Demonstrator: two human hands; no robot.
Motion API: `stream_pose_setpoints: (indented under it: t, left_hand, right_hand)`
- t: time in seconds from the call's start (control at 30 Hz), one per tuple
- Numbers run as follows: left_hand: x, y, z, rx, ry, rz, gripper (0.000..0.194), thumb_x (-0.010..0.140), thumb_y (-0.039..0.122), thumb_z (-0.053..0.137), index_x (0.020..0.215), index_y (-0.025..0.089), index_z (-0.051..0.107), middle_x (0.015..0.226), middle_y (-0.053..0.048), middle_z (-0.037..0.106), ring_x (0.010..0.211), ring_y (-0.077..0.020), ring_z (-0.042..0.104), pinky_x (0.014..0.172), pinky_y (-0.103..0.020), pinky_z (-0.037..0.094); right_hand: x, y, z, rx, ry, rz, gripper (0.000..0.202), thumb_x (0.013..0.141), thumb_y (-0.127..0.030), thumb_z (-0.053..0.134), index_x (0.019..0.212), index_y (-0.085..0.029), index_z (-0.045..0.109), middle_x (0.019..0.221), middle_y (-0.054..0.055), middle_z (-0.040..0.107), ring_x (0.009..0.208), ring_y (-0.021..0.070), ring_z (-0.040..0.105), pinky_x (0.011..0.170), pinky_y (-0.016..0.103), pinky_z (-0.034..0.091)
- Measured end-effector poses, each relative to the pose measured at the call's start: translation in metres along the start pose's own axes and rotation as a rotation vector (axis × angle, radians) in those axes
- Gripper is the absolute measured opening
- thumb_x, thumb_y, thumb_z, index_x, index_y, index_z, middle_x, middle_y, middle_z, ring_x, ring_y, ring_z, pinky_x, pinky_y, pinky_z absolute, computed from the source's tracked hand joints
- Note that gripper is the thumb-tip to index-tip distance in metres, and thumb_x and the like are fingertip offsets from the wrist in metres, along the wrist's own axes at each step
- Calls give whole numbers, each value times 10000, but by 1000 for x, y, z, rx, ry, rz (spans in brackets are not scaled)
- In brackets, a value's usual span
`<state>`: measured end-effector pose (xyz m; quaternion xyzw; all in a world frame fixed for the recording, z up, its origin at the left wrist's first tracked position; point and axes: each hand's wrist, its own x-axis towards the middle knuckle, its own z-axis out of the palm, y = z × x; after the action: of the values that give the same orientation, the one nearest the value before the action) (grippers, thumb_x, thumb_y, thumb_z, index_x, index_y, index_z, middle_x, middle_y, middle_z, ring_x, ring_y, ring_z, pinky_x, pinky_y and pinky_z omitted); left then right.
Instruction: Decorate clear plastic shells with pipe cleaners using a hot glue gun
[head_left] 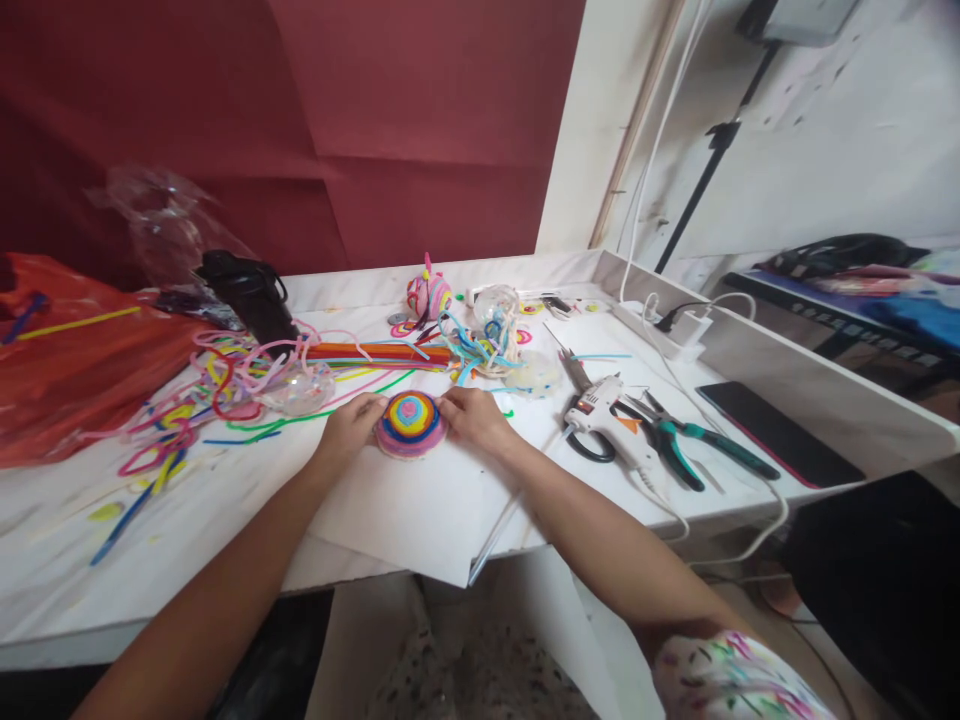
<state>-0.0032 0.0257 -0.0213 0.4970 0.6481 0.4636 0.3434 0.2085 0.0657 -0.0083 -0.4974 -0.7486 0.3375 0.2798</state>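
Note:
Between my two hands is a round, domed craft piece (411, 418) with coiled rings of pink, light blue, yellow, orange, dark blue and mauve. My left hand (354, 420) pinches its left edge. On the opposite edge, my right hand (474, 418) has its fingers closed as well. A white sheet of paper (420, 510) lies beneath the piece. Just beyond my hands rests a bundle of orange and red pipe cleaners (382, 355). Looser strands in light blue and white (487, 345) lie past my right hand.
To the right lie a white glue gun (619, 425), green-handled pliers (675, 440), black-handled scissors (589, 440) and a dark phone (780, 432). A black bottle (247, 300), a red plastic bag (82, 370) and tangled pipe cleaners (180, 430) occupy the left. A pink striped ball (429, 296) stands behind.

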Motion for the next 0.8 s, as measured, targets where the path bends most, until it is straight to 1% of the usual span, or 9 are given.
stream_pose_setpoints:
  t: [0.07,0.13,0.23,0.37,0.5,0.57,0.67,0.73,0.8]
  left_hand:
    - [1,-2,0,84,23,42,397,744,539,642,929,192,694,833,-31,697,790,-239,655,645,-323,541]
    - [1,-3,-1,173,50,95,357,777,513,612,918,197,701,841,-32,709,827,-241,653,720,-323,521]
    - [0,-1,-2,285,76,173,309,812,471,576,907,208,707,895,-36,732,894,-242,652,804,-313,483]
    - [-2,3,-4,387,62,229,307,842,458,532,915,217,708,839,-35,736,817,-240,667,731,-301,477]
    - [-3,7,-9,454,57,267,264,833,429,539,848,229,710,733,-24,716,761,-236,669,687,-290,464]
    - [-2,10,-15,467,85,280,266,832,422,529,829,224,706,708,-27,707,720,-230,662,667,-292,465]
    - [-1,17,-27,448,162,294,320,857,426,468,853,199,693,740,-51,717,652,-215,648,623,-298,483]
    - [-1,22,-36,421,204,304,343,873,418,432,911,182,679,743,-59,720,623,-207,647,608,-300,502]
    - [-5,26,-43,400,210,321,345,876,405,435,993,174,663,717,-52,711,628,-208,656,626,-309,522]
  right_hand:
    - [0,0,0,-26,-10,-8,243,939,-312,546,890,-170,738,696,46,706,732,185,623,706,274,415]
    - [0,1,0,-41,-14,-16,238,937,-310,556,911,-162,740,683,44,704,714,180,628,695,266,416]
    - [1,2,0,-51,-8,-25,238,934,-310,563,929,-153,742,718,55,720,725,181,642,705,266,421]
    - [0,3,0,-51,-9,-35,239,936,-303,559,927,-147,739,735,59,727,691,173,637,690,266,424]
    - [-1,3,0,-56,8,-57,209,924,-291,573,911,-161,736,705,44,712,687,170,632,686,265,419]
    - [-1,4,1,-52,29,-77,196,918,-278,574,906,-165,733,719,47,714,699,175,636,694,270,422]
    - [1,6,1,-28,79,-105,210,929,-234,524,920,-167,723,760,57,723,702,179,644,698,277,436]
    - [3,7,0,-8,120,-118,235,934,-202,481,926,-173,714,773,55,725,694,177,648,697,278,447]
    - [5,7,-2,8,161,-126,248,933,-190,461,910,-179,708,776,52,722,692,176,649,698,278,455]
